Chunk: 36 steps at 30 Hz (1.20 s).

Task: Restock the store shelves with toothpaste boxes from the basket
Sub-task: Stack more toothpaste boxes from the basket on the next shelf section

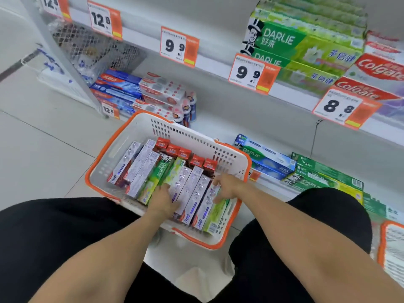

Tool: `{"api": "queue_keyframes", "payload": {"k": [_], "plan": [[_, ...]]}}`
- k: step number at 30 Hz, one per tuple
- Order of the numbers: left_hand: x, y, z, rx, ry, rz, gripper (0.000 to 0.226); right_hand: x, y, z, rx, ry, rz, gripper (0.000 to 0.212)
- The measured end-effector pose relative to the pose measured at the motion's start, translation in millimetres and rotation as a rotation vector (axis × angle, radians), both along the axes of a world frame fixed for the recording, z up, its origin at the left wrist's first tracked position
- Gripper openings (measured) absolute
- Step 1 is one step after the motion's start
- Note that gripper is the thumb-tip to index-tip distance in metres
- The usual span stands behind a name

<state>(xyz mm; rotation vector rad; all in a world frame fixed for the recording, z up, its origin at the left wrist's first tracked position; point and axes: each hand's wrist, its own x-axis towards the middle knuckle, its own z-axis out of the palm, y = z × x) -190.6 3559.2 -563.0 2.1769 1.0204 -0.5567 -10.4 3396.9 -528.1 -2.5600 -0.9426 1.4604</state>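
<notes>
A white basket [122,147] with an orange rim sits on the floor between my knees, packed with several toothpaste boxes: white-purple boxes [192,191], green Darlie boxes [156,178] and red-ended boxes [172,149]. My left hand [160,201] rests on the boxes in the middle of the basket, fingers down between them. My right hand [225,186] lies spread over the boxes at the basket's right side, fingers touching a white-purple box. Neither hand has lifted a box.
The upper shelf [218,62] carries green Darlie boxes [306,47] and red Colgate boxes [380,71] behind price tags. The bottom shelf holds blue and white boxes [135,90] at left, Darlie boxes [306,171] at right. A second basket [391,243] shows at the right edge.
</notes>
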Motion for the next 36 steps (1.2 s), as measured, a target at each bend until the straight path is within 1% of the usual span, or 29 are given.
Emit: {"api": "queue_keyframes", "payload": {"k": [3, 6, 9, 12, 15, 18, 20, 23, 25, 27, 29, 30, 33, 36], "plan": [[-5.8, 8.2, -10.2, 0.014, 0.087, -0.004, 0.074, -2.2, 6.1, -11.1, 0.037, 0.004, -0.037, 0.076], [-1.5, 5.7, -19.0, 0.027, 0.075, -0.02, 0.072, -4.7, 12.9, -21.1, 0.092, 0.011, -0.121, 0.077], [2.6, 3.2, -24.1, 0.051, 0.101, -0.056, 0.065, -8.4, 18.4, -34.9, 0.086, 0.018, -0.166, 0.084], [3.8, 9.4, -25.5, 0.048, 0.117, -0.068, 0.056, -13.8, 27.6, -47.0, 0.108, -0.066, -0.182, 0.096], [3.1, 11.5, -25.8, 0.053, 0.105, -0.088, 0.056, -17.8, 41.4, -54.9, 0.116, -0.141, -0.247, 0.116], [1.1, 9.9, -27.1, 0.055, 0.085, -0.086, 0.054, -20.0, 52.4, -61.5, 0.107, -0.054, -0.283, 0.127], [0.4, 9.2, -25.6, 0.056, 0.089, -0.08, 0.054, -21.5, 58.3, -62.1, 0.147, -0.024, -0.37, 0.123], [-0.5, 6.2, -22.7, 0.102, 0.151, -0.09, 0.061, -24.2, 65.4, -60.2, 0.23, -0.074, -0.46, 0.108], [-1.6, 4.9, -22.4, 0.102, 0.171, -0.085, 0.064, -28.6, 68.9, -55.5, 0.266, -0.143, -0.451, 0.094], [-2.5, 6.9, -23.9, 0.075, 0.161, -0.078, 0.065, -31.9, 71.0, -52.3, 0.272, -0.242, -0.378, 0.071], [-2.8, 10.7, -25.4, 0.059, 0.139, -0.083, 0.065, -32.8, 72.6, -48.0, 0.265, -0.265, -0.371, 0.061], [-2.8, 12.2, -25.6, 0.049, 0.128, -0.081, 0.066, -32.1, 73.2, -45.2, 0.265, -0.249, -0.401, 0.06], [-3.1, 12.8, -27.1, 0.032, 0.118, -0.077, 0.075, -26.7, 70.0, -32.0, 0.261, -0.195, -0.509, 0.067], [-0.3, 14.1, -29.2, 0.01, 0.105, -0.053, 0.078, -10.8, 57.1, -12.1, 0.268, -0.117, -0.6, 0.07]]}}
